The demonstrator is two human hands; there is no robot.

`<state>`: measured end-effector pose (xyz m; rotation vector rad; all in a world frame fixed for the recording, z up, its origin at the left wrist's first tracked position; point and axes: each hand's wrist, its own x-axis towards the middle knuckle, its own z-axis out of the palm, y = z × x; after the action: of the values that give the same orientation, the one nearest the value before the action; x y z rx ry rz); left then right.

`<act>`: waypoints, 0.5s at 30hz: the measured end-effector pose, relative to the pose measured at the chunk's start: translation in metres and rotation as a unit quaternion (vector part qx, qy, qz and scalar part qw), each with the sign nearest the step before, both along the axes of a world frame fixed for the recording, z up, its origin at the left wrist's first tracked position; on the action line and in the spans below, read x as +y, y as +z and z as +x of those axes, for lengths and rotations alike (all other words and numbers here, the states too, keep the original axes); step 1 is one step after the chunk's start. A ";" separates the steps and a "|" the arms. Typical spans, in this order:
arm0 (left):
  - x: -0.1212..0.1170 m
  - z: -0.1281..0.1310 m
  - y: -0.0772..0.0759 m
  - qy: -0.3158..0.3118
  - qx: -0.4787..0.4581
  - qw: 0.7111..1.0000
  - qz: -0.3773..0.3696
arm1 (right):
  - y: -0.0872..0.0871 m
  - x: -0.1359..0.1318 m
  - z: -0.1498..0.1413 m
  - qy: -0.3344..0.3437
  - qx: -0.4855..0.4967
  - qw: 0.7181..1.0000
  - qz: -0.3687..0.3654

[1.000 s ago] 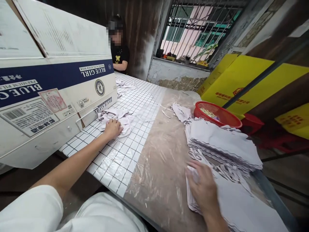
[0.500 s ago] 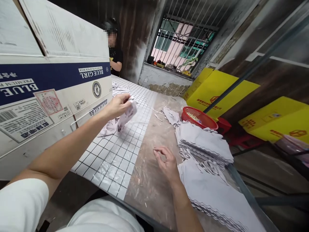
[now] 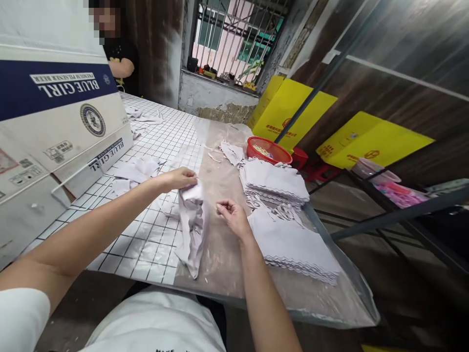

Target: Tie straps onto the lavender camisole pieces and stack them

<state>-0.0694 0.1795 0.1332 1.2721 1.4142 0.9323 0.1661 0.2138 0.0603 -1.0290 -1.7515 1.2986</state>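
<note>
My left hand [image 3: 185, 179] is closed on the top of a pale lilac fabric piece [image 3: 194, 215], which hangs crumpled down to the plastic-covered table [image 3: 220, 274]. To the right of the fabric, my right hand [image 3: 233, 217] has its fingers curled and the thumb pressed to them. Whether anything is between those fingertips cannot be made out. Beyond my right forearm lie two stacks of flat lilac fabric pieces with wavy edges, a nearer stack [image 3: 289, 239] and a farther stack [image 3: 274, 178]. More loose lilac cloth [image 3: 137, 170] lies on the checkered covering [image 3: 146, 244] behind my left arm.
A big beer carton [image 3: 54, 142] stands at the left. A red plastic basket [image 3: 269, 150] sits at the table's far right. Yellow boxes [image 3: 293, 107] and a metal rack bar [image 3: 403, 215] lie past the table. Another person [image 3: 122, 63] is at the far left end.
My left hand has brought the lilac fabric piece rightward and nearer to me, and it now hangs longer. My right hand's fingers have drawn closer together. The view has turned right.
</note>
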 end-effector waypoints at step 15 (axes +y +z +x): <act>-0.005 -0.036 -0.048 0.105 0.248 0.963 0.030 | -0.028 -0.070 -0.021 0.002 -0.401 0.888 0.226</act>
<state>-0.1058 0.1743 0.0848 1.4876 1.9536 0.8317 0.1450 0.1433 0.0326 -1.3718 -2.4928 0.3891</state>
